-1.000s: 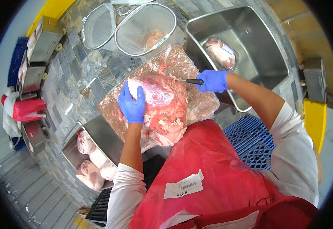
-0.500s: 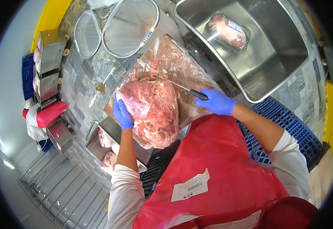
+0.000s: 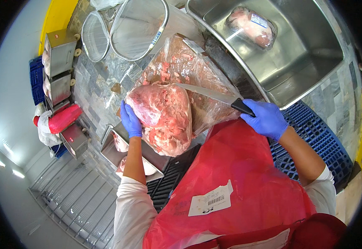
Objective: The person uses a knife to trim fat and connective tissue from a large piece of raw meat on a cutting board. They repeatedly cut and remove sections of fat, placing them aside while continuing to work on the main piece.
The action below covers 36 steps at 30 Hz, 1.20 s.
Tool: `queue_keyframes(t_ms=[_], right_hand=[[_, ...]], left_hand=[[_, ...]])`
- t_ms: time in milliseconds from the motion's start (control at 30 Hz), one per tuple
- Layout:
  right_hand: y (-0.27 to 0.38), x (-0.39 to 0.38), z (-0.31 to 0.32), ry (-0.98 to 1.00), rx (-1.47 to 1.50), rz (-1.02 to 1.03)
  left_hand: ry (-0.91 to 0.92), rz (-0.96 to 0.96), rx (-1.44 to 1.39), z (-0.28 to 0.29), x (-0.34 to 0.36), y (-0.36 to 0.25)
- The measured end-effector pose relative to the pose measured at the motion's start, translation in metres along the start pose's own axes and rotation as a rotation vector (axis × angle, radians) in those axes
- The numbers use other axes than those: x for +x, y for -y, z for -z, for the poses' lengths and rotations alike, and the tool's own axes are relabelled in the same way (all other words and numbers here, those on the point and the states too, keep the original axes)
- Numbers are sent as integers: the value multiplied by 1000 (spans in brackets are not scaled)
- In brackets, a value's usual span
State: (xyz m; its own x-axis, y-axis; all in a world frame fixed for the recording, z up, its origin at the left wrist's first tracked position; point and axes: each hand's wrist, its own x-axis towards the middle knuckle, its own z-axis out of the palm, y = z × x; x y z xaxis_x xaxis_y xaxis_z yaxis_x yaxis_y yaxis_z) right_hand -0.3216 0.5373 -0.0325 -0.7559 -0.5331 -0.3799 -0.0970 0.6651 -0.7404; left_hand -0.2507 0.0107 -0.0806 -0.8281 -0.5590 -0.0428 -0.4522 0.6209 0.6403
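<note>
A large trimmed piece of raw meat (image 3: 166, 122) rests on a plastic-covered board (image 3: 210, 110), with pink scraps above it. My left hand (image 3: 132, 121), in a blue glove, grips the meat's left side. My right hand (image 3: 266, 120), also gloved, holds a knife (image 3: 243, 107) by its black handle; the long blade points left, its tip at the meat's upper edge. Right of the board, a steel tub (image 3: 301, 83) holds a wrapped cut (image 3: 251, 29). A second steel tub (image 3: 160, 162) with meat pieces sits below and left of the meat.
Two bag-lined hoops (image 3: 137, 27) stand beyond the board. Along the left are steel bins (image 3: 60, 54) and a person (image 3: 60, 122) in a red apron. Blue plastic pallets (image 3: 314, 137) lie at the right, a black one (image 3: 168, 184) below, and a wire rack (image 3: 68, 199) at lower left.
My right hand has moved right and down with the knife, drawing more blade clear of the meat. My left hand stays on the meat. The view has shifted.
</note>
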Motion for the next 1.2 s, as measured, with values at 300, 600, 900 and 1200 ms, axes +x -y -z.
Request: queue_keyframes(t_ms=[300, 600, 900, 1200], right_hand=[[-7, -19, 16, -35, -78, 50], [10, -19, 26, -51, -40, 68], [50, 27, 68, 76, -274, 226], [66, 23, 62, 13, -291, 237]], left_hand=[[139, -221, 401, -30, -39, -121], [151, -181, 438, -32, -40, -108], [108, -241, 354, -33, -43, -101], [33, -232, 361, -40, -45, -101]])
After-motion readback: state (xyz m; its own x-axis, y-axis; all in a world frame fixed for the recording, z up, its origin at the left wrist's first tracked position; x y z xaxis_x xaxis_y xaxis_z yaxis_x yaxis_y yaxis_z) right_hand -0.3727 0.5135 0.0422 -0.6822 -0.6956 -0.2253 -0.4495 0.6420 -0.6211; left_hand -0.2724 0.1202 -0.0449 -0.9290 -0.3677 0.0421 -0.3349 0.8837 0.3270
